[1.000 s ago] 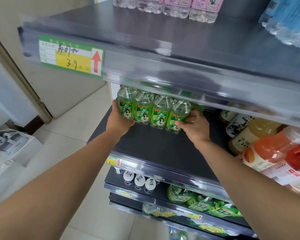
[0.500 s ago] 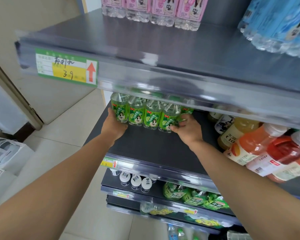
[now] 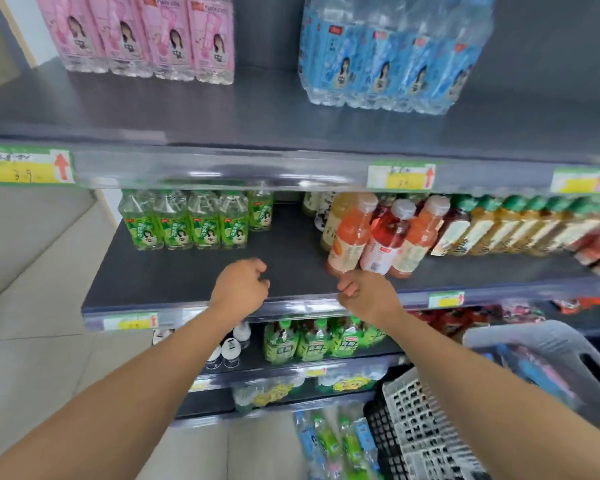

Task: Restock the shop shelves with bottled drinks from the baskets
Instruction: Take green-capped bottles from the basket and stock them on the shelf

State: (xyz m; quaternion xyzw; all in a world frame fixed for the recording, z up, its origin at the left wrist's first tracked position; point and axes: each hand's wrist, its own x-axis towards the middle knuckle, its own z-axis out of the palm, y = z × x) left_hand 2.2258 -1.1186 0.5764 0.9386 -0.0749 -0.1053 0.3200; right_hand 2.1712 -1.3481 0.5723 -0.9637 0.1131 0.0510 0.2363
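Stock at hand, nearest first.

1. Baskets, lower right by my right arm: a white lattice basket (image 3: 426, 431) tipped against a grey basket (image 3: 548, 344) with a handle slot. Blue and pink labels show blurred inside the grey one.
2. Loose bottles (image 3: 333, 441) with blue and green labels, bottom edge of view, just left of the white basket. I cannot tell what they lie in.
3. Lower shelf: green-wrapped packs (image 3: 316, 341) at the front edge, white-capped bottles (image 3: 230, 351) to their left.
4. My left hand (image 3: 239, 289): fingers loosely curled, nothing in it, over the front edge of the middle shelf (image 3: 187, 277).
5. My right hand (image 3: 368, 296): likewise loosely curled and holding nothing, at the same front edge, just below the juice bottles. The two hands are near each other, not touching.
6. Green-label bottles (image 3: 184, 225): four upright in a row towards the back left corner of the middle shelf, a fifth behind at the right end. Well clear of both hands.
7. Juice bottles (image 3: 378, 237), orange and red, leaning, mid-shelf.
8. Green-capped tea bottles (image 3: 520, 226), in a row to the right.
9. Upper shelf (image 3: 257, 112): pink-label bottles (image 3: 146, 36) back left, a wrapped blue-label pack (image 3: 388, 53) back right, price tag (image 3: 25, 166) on the front edge.
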